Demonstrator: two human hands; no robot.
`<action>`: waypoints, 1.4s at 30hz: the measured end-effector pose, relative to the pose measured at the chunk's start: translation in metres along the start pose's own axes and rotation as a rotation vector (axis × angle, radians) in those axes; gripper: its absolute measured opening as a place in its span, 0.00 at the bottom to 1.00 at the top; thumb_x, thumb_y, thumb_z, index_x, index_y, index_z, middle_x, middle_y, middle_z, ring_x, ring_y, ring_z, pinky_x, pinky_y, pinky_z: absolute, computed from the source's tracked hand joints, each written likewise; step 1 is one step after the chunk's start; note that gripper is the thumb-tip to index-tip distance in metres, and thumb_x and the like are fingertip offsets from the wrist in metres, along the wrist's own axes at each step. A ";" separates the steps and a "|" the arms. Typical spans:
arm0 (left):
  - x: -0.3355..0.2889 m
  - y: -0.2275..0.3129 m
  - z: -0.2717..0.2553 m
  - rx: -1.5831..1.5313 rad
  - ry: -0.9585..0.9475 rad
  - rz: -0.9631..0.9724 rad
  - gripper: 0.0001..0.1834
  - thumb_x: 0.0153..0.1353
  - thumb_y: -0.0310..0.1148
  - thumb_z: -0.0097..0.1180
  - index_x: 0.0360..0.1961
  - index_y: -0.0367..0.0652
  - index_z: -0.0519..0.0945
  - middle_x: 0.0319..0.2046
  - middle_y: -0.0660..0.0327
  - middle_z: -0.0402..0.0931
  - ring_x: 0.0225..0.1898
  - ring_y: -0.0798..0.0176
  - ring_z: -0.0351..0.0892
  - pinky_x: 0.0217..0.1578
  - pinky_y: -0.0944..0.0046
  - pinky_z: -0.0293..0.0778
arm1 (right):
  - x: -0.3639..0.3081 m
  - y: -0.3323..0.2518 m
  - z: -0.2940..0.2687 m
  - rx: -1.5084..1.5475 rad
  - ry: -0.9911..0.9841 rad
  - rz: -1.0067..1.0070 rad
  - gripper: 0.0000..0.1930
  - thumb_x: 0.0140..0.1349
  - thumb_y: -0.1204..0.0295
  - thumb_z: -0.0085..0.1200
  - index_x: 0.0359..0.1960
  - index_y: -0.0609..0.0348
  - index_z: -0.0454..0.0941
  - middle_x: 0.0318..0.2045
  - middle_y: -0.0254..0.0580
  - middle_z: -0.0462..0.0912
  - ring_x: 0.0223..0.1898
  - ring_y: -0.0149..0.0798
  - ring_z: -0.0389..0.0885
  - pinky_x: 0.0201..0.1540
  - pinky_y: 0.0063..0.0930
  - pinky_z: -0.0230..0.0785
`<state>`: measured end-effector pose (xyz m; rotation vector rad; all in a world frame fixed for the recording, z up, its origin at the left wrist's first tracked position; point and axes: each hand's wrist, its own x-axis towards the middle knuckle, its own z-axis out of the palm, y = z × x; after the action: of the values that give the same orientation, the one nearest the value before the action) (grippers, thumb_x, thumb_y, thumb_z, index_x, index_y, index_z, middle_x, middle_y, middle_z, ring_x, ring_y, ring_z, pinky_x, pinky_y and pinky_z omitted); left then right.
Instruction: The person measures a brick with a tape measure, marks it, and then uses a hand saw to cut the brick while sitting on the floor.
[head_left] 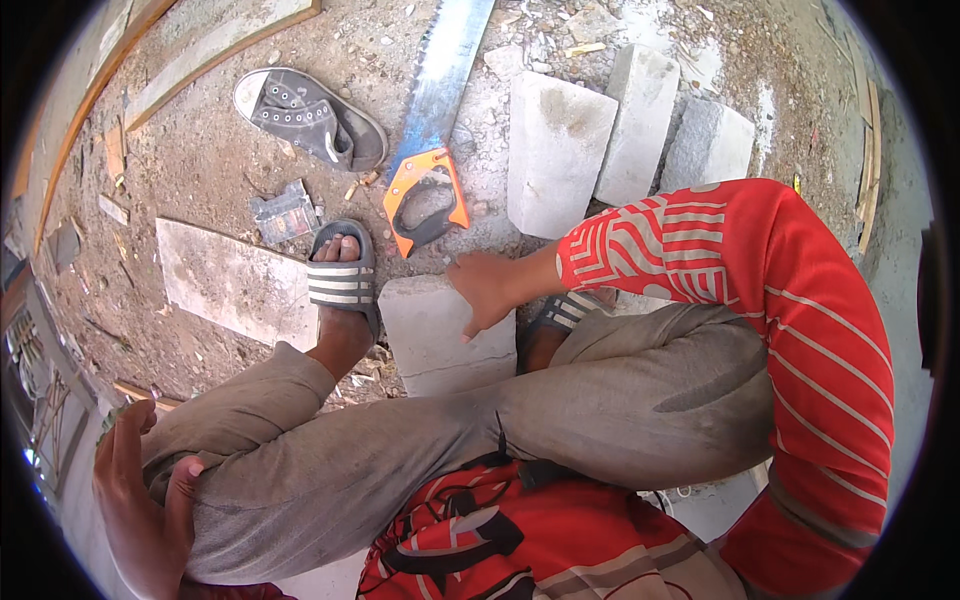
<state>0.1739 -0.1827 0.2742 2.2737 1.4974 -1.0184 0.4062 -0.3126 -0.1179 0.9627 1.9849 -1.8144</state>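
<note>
A person sits low over rough, littered ground, a pale grey block lying between two striped sandals. The right hand rests on the block's far right corner, its grip apart: fingers and thumb are spread over the edge, not clamped. The left hand is raised by the left knee, its grip also apart, with a gap between thumb and fingers.

A thin dark line, whether crack or cut I cannot tell, crosses the block's near part; the block appears to be in one piece. Any dividing at that line seems not yet done. A handsaw with an orange handle lies beyond it, in neither hand. Three more pale blocks sit in a row toward the ground's far right, and a grey shoe and a flat board lie to the left.
</note>
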 end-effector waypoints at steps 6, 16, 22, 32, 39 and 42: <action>0.012 -0.019 0.003 -0.266 -0.091 -0.200 0.23 0.69 0.42 0.58 0.54 0.33 0.75 0.43 0.47 0.78 0.47 0.45 0.76 0.52 0.50 0.69 | 0.015 -0.025 0.000 0.009 -0.017 0.241 0.57 0.37 0.37 0.76 0.60 0.71 0.69 0.62 0.61 0.69 0.65 0.58 0.66 0.61 0.58 0.69; 0.002 -0.031 0.017 -0.222 -0.098 -0.275 0.20 0.71 0.42 0.53 0.45 0.31 0.73 0.36 0.48 0.75 0.37 0.48 0.77 0.45 0.52 0.71 | 0.020 -0.036 -0.007 0.043 0.021 0.341 0.47 0.41 0.59 0.74 0.59 0.74 0.64 0.53 0.65 0.74 0.60 0.59 0.72 0.57 0.54 0.72; 0.004 -0.020 0.008 -0.299 -0.123 -0.354 0.19 0.72 0.39 0.54 0.55 0.34 0.74 0.43 0.54 0.76 0.45 0.55 0.74 0.55 0.55 0.65 | 0.011 -0.048 -0.079 0.167 0.026 0.096 0.43 0.41 0.60 0.73 0.54 0.78 0.64 0.38 0.62 0.82 0.45 0.57 0.85 0.49 0.45 0.77; 0.008 -0.027 -0.004 -0.240 0.012 -0.236 0.21 0.73 0.41 0.53 0.54 0.32 0.73 0.42 0.53 0.75 0.42 0.55 0.73 0.53 0.54 0.66 | -0.069 -0.026 -0.296 0.409 0.757 -0.040 0.46 0.47 0.55 0.73 0.65 0.72 0.71 0.50 0.60 0.85 0.50 0.44 0.86 0.55 0.30 0.76; 0.021 -0.011 -0.015 -0.318 0.005 -0.185 0.23 0.72 0.42 0.54 0.53 0.29 0.73 0.41 0.51 0.75 0.41 0.54 0.74 0.50 0.54 0.68 | -0.022 0.025 -0.260 0.017 1.154 0.113 0.45 0.52 0.53 0.71 0.62 0.78 0.68 0.54 0.65 0.79 0.56 0.53 0.79 0.55 0.42 0.72; 0.016 -0.009 -0.014 -0.224 0.071 -0.202 0.23 0.72 0.42 0.55 0.53 0.29 0.73 0.41 0.51 0.75 0.41 0.54 0.74 0.51 0.55 0.68 | -0.030 -0.049 -0.196 -0.842 1.159 -0.153 0.40 0.53 0.58 0.68 0.62 0.75 0.68 0.51 0.58 0.78 0.53 0.48 0.77 0.49 0.40 0.71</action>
<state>0.1761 -0.1599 0.2752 2.0558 1.8006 -0.7793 0.4415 -0.1319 -0.0287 1.7069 3.0414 -0.1425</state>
